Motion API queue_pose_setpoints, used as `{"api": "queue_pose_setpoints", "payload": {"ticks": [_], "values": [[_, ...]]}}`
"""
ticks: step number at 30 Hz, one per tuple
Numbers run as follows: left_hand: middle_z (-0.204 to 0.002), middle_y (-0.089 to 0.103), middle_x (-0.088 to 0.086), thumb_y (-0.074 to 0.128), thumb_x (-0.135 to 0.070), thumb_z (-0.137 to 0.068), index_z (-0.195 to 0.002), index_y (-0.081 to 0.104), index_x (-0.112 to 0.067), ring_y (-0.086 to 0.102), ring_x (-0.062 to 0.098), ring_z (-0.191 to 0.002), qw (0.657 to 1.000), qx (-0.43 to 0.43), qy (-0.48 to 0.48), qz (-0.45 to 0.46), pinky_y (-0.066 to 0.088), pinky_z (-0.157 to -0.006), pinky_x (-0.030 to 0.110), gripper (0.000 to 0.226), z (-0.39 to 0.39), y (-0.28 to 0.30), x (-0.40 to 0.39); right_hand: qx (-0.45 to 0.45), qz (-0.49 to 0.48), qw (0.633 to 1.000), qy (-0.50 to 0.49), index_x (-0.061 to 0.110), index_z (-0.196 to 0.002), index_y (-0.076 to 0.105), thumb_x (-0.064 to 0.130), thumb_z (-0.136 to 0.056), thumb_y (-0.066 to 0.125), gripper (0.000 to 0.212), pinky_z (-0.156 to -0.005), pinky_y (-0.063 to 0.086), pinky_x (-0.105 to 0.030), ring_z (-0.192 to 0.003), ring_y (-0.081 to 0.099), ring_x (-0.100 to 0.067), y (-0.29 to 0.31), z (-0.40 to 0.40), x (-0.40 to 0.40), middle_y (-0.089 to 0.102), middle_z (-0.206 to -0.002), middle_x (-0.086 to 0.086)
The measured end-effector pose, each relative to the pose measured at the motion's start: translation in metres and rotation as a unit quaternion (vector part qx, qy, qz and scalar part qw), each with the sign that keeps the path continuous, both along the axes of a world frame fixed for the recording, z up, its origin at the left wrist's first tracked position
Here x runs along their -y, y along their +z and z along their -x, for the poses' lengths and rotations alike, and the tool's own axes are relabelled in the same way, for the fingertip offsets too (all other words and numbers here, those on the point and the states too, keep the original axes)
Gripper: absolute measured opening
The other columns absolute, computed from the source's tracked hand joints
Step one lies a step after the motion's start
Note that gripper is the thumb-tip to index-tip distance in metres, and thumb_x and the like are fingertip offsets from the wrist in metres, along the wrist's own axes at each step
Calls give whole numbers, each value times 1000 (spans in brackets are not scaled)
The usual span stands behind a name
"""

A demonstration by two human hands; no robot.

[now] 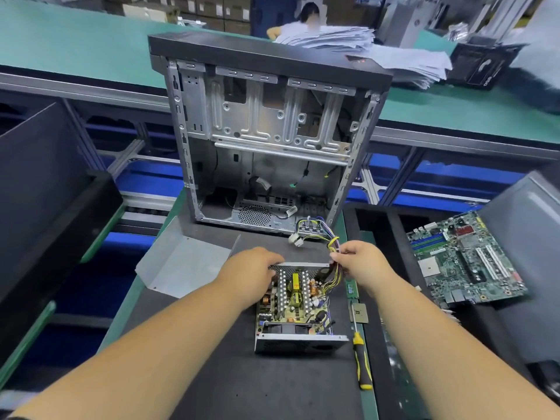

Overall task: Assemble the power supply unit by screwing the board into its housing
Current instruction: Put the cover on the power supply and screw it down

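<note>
Nearest on the dark worktop (230, 383) lies a yellow-and-black screwdriver (362, 363), untouched, just right of the power supply housing (298, 342). The circuit board (295, 294) already sits inside this open metal housing, heat sinks and coils facing up. With the driver lying idle, the work looks to be at the seating stage: the board is in place, but driving the screws is judged yet to come, and the lid is off. Whether any screw is already in cannot be made out.

Both hands work at the far end of the housing. The left hand (253, 275) has its fingers curled over the far-left rim, gripping it. The right hand (362, 263) pinches the wire bundle (331, 247) where it leaves the far-right corner, probably steering it clear of the wall.

To the left of the hands rests a bent grey cover plate (185, 265), likely the lid. Off to the right a green motherboard (463, 259) lies in a tray. Beyond the hands stands an empty computer case (263, 131), its open side toward the viewer. Farther back, a stack of papers (348, 40) sits on a green bench.
</note>
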State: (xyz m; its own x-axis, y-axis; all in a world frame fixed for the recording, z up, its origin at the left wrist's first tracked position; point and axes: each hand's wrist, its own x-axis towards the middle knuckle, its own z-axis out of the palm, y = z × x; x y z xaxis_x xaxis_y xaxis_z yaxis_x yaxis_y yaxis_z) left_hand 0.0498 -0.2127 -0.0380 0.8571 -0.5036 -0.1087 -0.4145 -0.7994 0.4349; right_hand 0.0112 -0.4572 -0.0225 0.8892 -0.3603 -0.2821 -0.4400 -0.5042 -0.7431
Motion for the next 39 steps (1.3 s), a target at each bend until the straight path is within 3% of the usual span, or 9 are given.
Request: {"api": "queue_pose_setpoints", "payload": {"ticks": [4, 7, 14, 19, 24, 26, 29, 35, 39], "values": [[-101, 65, -7, 51, -1, -85, -114, 65, -43, 62, 22, -94, 999, -2, -11, -33, 46, -68, 28, 53, -2, 6, 0, -30, 81, 995, 57, 15, -67, 48, 29, -91, 66, 33, -57, 31, -28, -57, 38, -18, 4, -6, 3, 43, -62, -1], [-89, 66, -7, 55, 0, -76, -100, 67, -38, 62, 21, -82, 998, -3, -25, -58, 38, -58, 26, 47, -4, 12, 1, -53, 125, 988, 72, 11, -76, 51, 29, -95, 59, 27, -58, 33, -30, -62, 42, -19, 5, -5, 2, 49, -69, -4], [-85, 54, -6, 60, -7, -78, -98, 66, -36, 49, 19, -71, 995, 19, -47, -88, 32, -57, 25, 36, -5, 15, 2, -42, 157, 980, 113, 13, -97, 57, 26, -99, 52, 14, -63, 40, -31, -78, 58, -25, 8, 9, -2, 62, -84, -8], [-86, 46, -6, 62, -7, -79, -103, 66, -38, 47, 20, -73, 994, 11, -52, -92, 30, -59, 26, 39, -7, 13, 1, -44, 195, 974, 109, 10, -86, 51, 23, -98, 52, 17, -57, 36, -32, -65, 47, -22, 6, 16, -2, 58, -78, -9], [-94, 39, -8, 56, 0, -82, -130, 57, -44, 57, 23, -93, 995, 5, -46, -84, 34, -66, 24, 64, -9, 6, -1, -34, 165, 979, 116, 15, -93, 57, 25, -99, 53, 12, -56, 39, -28, -70, 59, -23, 3, 3, 6, 63, -79, -6], [-94, 40, -9, 54, -1, -83, -130, 57, -45, 58, 23, -97, 996, 5, -47, -78, 34, -69, 24, 64, -10, 4, -2, -44, 144, 981, 121, 18, -96, 58, 26, -99, 53, 10, -50, 35, -23, -58, 55, -13, 3, -7, 8, 61, -72, -1], [-91, 41, -10, 53, -2, -82, -123, 60, -46, 54, 20, -87, 996, 22, -52, -70, 32, -67, 25, 60, -9, 3, -3, -72, 140, 976, 148, 17, -99, 59, 26, -100, 54, 11, -54, 46, -24, -56, 58, -11, 1, -22, 9, 63, -69, -2], [-96, 48, -10, 53, 0, -83, -122, 61, -42, 56, 17, -92, 996, 18, -57, -61, 34, -67, 25, 58, -10, 2, -5, -125, 122, 969, 173, 15, -79, 68, 19, -91, 70, 13, -67, 56, -28, -69, 66, -15, 1, -42, 1, 74, -86, -6], [-95, 43, -13, 49, 4, -81, -123, 61, -41, 55, 15, -86, 996, 8, -64, -65, 33, -62, 22, 63, -10, 3, -5, -118, 123, 962, 215, 8, -78, 75, 18, -83, 78, 11, -63, 55, -19, -70, 69, -6, 8, -46, -5, 76, -83, 9]]}}
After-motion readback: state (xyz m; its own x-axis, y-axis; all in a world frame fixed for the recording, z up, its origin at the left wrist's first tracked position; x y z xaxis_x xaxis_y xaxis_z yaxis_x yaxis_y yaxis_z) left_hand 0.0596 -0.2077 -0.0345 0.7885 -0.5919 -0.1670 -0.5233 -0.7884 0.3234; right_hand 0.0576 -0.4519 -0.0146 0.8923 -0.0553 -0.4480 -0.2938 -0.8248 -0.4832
